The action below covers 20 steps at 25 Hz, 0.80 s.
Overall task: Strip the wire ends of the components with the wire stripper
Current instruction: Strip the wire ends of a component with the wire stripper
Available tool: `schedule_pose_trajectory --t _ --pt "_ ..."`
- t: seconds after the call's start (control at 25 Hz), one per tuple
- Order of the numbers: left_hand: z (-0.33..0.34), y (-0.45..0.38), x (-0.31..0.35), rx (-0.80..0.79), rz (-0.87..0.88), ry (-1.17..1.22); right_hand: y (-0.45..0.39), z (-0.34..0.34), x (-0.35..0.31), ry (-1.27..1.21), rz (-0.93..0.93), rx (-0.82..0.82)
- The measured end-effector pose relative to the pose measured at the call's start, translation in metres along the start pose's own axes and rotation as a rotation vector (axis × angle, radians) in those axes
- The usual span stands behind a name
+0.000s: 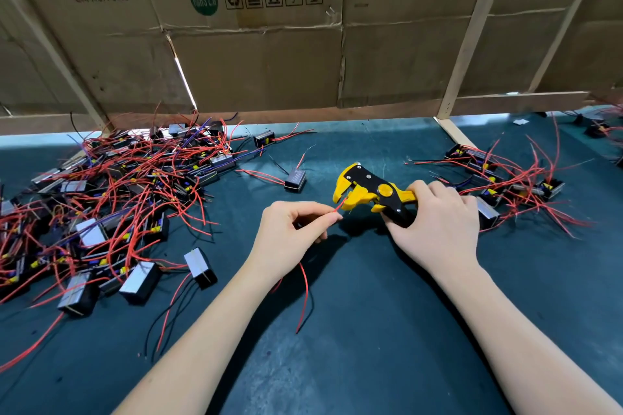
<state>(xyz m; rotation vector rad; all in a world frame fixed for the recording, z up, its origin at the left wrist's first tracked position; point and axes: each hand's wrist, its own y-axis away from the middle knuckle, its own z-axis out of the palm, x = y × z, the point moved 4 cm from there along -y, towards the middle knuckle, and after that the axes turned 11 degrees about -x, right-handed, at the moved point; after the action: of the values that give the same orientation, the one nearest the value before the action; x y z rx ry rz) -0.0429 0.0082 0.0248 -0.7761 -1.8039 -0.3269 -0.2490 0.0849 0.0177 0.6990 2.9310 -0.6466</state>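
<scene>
Your right hand [435, 222] is wrapped round the handles of the stripper [369, 192], fingers curled tight on the grip, tool head pointing left and held just above the surface [387, 330]. Your left hand [290, 232] pinches a red wire [339, 205] between thumb and forefinger, its tip right at the yellow jaws. Whether the tip sits inside them or just touches, you cannot tell from here. Another red lead [305, 293] hangs down below your left hand and trails onto the surface; the component itself is hidden in your palm. To your left lies a big pile [111, 199] of components with tangled red wires. To your right, a smaller heap [512, 185], just behind your right hand. One lone component [295, 179] sits on the surface beyond the stripper. Cardboard [256, 61] stands along the back.
</scene>
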Motion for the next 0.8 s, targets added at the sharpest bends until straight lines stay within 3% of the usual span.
schedule_pose_trajectory --t 0.68,0.8 --pt "-0.007 -0.003 -0.004 -0.066 -0.046 -0.089 -0.002 -0.009 -0.001 -0.002 -0.065 -0.012" --pt "-0.008 -0.003 -0.002 -0.079 -0.029 -0.078 0.001 -0.014 -0.003 -0.059 -0.035 0.055"
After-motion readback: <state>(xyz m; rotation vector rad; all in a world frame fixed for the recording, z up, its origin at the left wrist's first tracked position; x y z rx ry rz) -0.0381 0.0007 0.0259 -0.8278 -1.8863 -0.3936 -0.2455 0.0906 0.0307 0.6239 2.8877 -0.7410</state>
